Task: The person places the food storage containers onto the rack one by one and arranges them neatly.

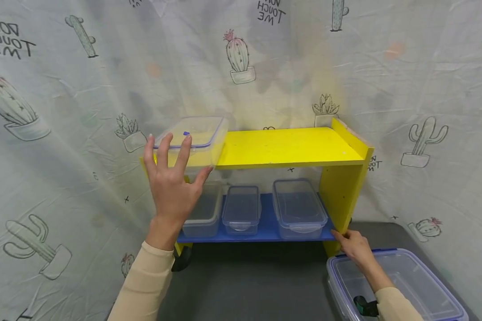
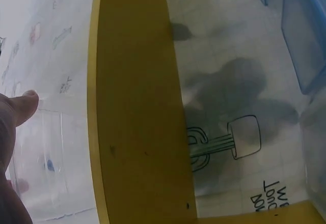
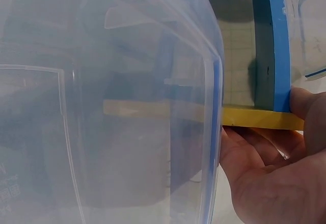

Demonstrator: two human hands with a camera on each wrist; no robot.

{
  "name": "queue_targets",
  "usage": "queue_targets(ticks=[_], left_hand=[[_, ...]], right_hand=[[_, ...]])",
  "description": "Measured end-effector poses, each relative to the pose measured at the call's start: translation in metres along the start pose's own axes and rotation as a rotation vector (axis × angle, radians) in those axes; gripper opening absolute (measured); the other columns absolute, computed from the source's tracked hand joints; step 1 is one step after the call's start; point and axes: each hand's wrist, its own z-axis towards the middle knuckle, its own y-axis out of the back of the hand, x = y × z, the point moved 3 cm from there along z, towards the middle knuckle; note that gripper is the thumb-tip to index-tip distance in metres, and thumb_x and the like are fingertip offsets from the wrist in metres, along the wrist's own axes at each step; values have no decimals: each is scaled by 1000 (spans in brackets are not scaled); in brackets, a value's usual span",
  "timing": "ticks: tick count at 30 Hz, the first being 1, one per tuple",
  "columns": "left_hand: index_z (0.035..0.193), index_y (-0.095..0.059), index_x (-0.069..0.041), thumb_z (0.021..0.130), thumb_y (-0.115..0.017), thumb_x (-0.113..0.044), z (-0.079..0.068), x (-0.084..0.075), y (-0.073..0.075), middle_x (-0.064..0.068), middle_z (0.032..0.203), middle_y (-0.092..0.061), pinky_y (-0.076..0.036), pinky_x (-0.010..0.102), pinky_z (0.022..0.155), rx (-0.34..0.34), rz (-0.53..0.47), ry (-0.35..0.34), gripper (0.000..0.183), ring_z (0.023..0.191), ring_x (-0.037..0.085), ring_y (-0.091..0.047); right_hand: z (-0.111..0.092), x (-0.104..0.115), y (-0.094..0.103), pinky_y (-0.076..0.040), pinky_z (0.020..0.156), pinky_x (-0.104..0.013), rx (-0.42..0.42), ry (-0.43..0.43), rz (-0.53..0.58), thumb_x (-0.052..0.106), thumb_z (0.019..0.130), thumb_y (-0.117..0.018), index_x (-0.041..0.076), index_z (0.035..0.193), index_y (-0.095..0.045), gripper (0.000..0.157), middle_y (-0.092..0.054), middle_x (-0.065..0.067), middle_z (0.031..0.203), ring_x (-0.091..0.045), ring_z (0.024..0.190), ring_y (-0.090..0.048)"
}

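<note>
A clear plastic container with a blue-sealed lid [image 1: 209, 142] sits at the left end of the yellow top board [image 1: 281, 147] of a small two-level shelf. My left hand [image 1: 172, 183] is at its front left, fingers spread and raised, the thumb near its lower front corner. In the left wrist view, only the thumb [image 2: 23, 107] and part of the hand show beside the container [image 2: 56, 168]. My right hand [image 1: 355, 247] grips the shelf's yellow right side panel [image 1: 343, 191] low down, beside the blue lower board [image 1: 267, 205]. Its thumb is on the front, its fingers behind the panel.
On the blue board stand three clear lidded containers, at left [image 1: 202, 214], middle [image 1: 242, 209] and right [image 1: 299, 207]. A large clear lidded box [image 1: 409, 276] with a dark item inside lies under my right forearm on the dark table [image 1: 245, 281]. A cactus-print curtain [image 1: 281, 89] hangs behind.
</note>
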Motion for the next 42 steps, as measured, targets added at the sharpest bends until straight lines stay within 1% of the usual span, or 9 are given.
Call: queue_targets(ticks=[7, 18, 22, 26, 30, 35, 42], left_hand=[[140, -53, -17, 82, -75, -41, 3, 0, -4, 24, 142, -45, -18, 58, 117, 14, 46, 38, 67, 143, 44, -21], [142, -50, -18, 84, -72, -44, 5, 5, -11, 22, 145, -41, -22, 56, 117, 38, 91, 83, 67, 146, 44, -17], [142, -50, -19, 85, -71, -44, 5, 7, -15, 21, 148, -39, -20, 57, 117, 25, 63, 94, 67, 147, 43, -15], [142, -51, -20, 84, -72, -45, 5, 10, -19, 21, 149, -37, -17, 57, 118, -3, 36, 94, 67, 147, 42, -15], [141, -52, -20, 83, -73, -46, 5, 10, -20, 20, 147, -41, -18, 56, 118, -12, 62, 75, 67, 145, 43, -19], [140, -52, -20, 80, -76, -44, 6, 10, -22, 20, 146, -42, -18, 56, 117, 4, 63, 74, 69, 143, 44, -22], [144, -48, -21, 82, -74, -47, 7, 12, -27, 19, 149, -39, -17, 56, 118, 42, 57, 72, 72, 146, 41, -17]], right_hand=[[2, 0, -2, -39, 57, -29, 2, 1, -3, 51, 97, -50, -2, 105, -61, 55, -61, -8, 77, -17, 68, -53], [3, 2, -3, -39, 57, -30, 5, 1, -3, 52, 97, -50, -2, 106, -60, 56, -62, -10, 78, -18, 68, -53], [3, 2, -3, -39, 57, -30, 0, 0, -8, 51, 97, -50, -1, 106, -61, 55, -62, -10, 79, -18, 68, -53], [3, 2, -3, -38, 57, -30, 4, -2, -10, 53, 97, -50, -1, 106, -61, 56, -62, -9, 78, -18, 68, -53], [2, 2, -1, -39, 58, -29, 2, 4, -7, 54, 97, -49, -2, 106, -61, 58, -63, -11, 80, -18, 70, -54], [-1, 0, 0, -39, 58, -30, 0, 5, -9, 53, 97, -49, -3, 104, -60, 57, -63, -11, 81, -18, 70, -54], [0, -1, -1, -39, 58, -31, -13, 11, -1, 53, 97, -50, -2, 100, -61, 56, -62, -10, 78, -17, 69, -54]])
